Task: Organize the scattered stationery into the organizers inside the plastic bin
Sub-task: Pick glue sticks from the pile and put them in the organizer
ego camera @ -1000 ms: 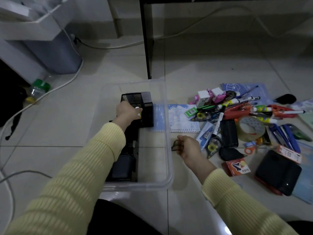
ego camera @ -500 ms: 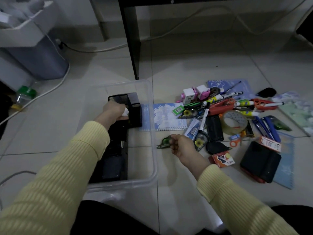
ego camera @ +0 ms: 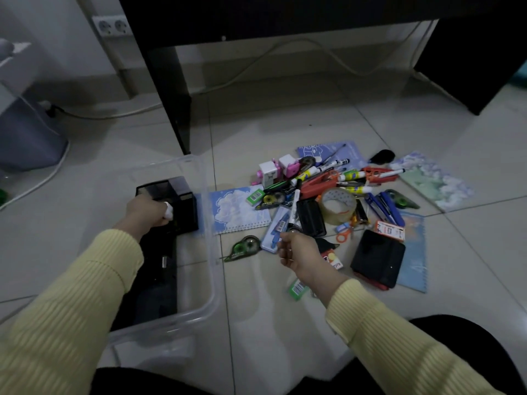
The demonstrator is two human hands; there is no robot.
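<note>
A clear plastic bin [ego camera: 213,269] stands on the tiled floor at the left, with a black mesh organizer [ego camera: 184,205] and a low black tray [ego camera: 155,283] inside. My left hand [ego camera: 147,213] hovers over the mesh organizer and grips a small white item [ego camera: 169,210]. My right hand [ego camera: 299,256] sits right of the bin with curled fingers at the edge of a blue pack [ego camera: 275,230]; whether it pinches the pack is unclear. A green correction tape [ego camera: 242,248] lies on the floor between the bin and that hand.
A pile of stationery spreads at the right: tape roll [ego camera: 338,205], black case [ego camera: 377,259], orange scissors [ego camera: 343,236], markers, a cloud-print notebook [ego camera: 236,209]. A black desk leg [ego camera: 174,109] and cables stand behind. A grey bin [ego camera: 25,138] is far left.
My right hand has let go of the green correction tape, which now lies on the floor, and moved right toward the blue pack. My left hand stays over the mesh organizer.
</note>
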